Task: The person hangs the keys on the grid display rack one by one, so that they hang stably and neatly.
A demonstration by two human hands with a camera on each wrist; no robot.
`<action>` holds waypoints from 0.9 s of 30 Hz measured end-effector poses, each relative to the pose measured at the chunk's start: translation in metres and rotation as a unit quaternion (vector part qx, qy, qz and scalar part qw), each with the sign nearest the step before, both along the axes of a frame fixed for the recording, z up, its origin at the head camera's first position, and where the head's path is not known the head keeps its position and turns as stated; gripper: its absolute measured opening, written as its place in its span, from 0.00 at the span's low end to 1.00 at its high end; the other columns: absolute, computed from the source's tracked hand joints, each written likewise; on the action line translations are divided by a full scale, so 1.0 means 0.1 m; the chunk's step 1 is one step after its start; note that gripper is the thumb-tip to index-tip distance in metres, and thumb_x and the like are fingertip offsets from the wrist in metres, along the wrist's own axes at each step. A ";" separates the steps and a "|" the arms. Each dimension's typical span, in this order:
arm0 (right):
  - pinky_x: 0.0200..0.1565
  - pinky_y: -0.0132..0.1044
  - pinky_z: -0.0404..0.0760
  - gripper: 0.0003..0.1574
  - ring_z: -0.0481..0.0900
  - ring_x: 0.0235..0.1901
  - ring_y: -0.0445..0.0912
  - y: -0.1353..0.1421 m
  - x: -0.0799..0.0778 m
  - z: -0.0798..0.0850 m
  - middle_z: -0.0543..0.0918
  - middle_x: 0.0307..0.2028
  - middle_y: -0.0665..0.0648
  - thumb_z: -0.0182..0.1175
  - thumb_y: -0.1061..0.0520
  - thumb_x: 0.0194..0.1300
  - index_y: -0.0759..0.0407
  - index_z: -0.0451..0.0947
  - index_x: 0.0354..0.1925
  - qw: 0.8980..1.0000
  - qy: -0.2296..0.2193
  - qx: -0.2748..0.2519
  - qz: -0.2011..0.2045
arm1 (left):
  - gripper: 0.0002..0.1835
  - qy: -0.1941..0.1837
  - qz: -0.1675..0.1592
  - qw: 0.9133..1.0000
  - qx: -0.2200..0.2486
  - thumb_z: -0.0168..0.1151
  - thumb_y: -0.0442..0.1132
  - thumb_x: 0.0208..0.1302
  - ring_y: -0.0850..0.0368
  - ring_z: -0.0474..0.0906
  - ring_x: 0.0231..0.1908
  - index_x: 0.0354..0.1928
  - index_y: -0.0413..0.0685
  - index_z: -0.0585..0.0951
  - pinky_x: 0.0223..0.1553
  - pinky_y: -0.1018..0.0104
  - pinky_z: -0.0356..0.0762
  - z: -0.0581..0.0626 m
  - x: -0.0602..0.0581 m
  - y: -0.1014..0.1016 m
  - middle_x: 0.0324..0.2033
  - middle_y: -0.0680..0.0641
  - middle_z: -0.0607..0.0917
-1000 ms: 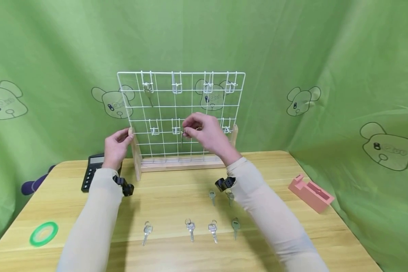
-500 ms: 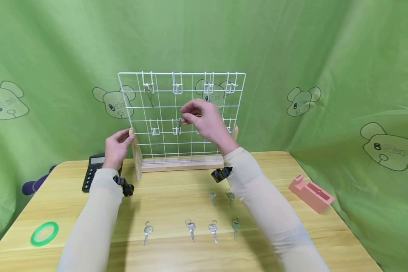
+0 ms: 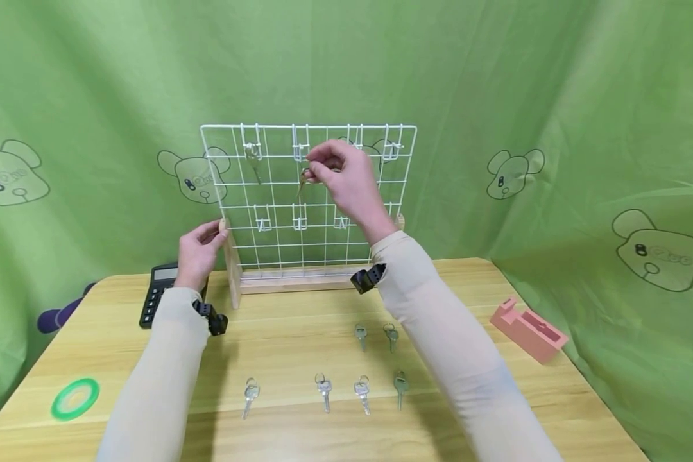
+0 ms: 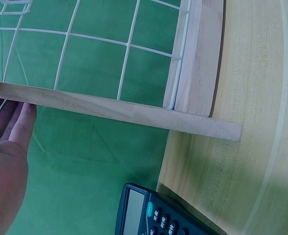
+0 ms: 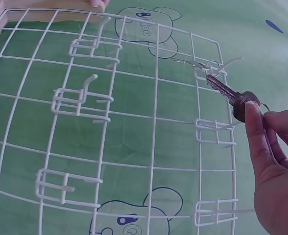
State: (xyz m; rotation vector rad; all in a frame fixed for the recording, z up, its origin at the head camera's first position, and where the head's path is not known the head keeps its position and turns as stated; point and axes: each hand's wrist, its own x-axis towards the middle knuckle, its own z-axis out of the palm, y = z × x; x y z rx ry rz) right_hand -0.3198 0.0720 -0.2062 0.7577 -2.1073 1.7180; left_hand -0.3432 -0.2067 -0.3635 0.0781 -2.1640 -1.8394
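Right hand [image 3: 349, 183]: thumb and finger were pinched narrowly on a key [image 5: 239, 100], its toothed blade projecting free; its ring lay partly hidden behind the fingertips. Second upper hook [image 5: 215, 131]: stood just by those fingertips; contact could not be told. White wire grid [image 5: 155, 117]: rose behind the fingers, open squares below them. Third upper hook: partly covered by this hand. Hung key [image 3: 254, 165]: on the first upper hook, left of the pinching fingers, with room between.

Left hand [image 3: 198, 253]: fingers and thumb gripped the top of a wooden upright [image 4: 124, 112]. Calculator [image 3: 162, 282]: below those fingers, partly masked by the wrist, cut off in the left wrist view.

Six loose keys [image 3: 323, 387]: well below the right fingers. Pink tape dispenser [image 3: 528, 330]: well to their right, near the table edge. Wood-grain table [image 3: 300, 321]: beneath all. Green curtain [image 3: 439, 64], printed with bear heads: hung farthest off.
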 end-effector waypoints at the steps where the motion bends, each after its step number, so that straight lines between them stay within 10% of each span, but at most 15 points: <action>1: 0.42 0.35 0.85 0.10 0.83 0.37 0.51 -0.01 -0.01 0.02 0.81 0.40 0.65 0.61 0.71 0.65 0.72 0.78 0.45 1.000 -0.001 -0.005 0.000 | 0.24 -0.001 0.000 1.000 0.001 0.60 0.37 0.70 0.47 0.73 0.60 0.66 0.40 0.72 0.62 0.63 0.71 0.00 0.00 0.00 0.62 0.38 0.75; 27: 0.42 0.32 0.85 0.09 0.81 0.38 0.50 -0.13 -0.27 0.10 0.80 0.38 0.61 0.59 0.71 0.66 0.70 0.78 0.45 0.999 -0.033 -0.008 -0.035 | 0.23 0.006 0.005 1.000 -0.008 0.61 0.37 0.70 0.48 0.74 0.59 0.65 0.39 0.73 0.62 0.63 0.72 -0.03 -0.02 0.00 0.60 0.38 0.77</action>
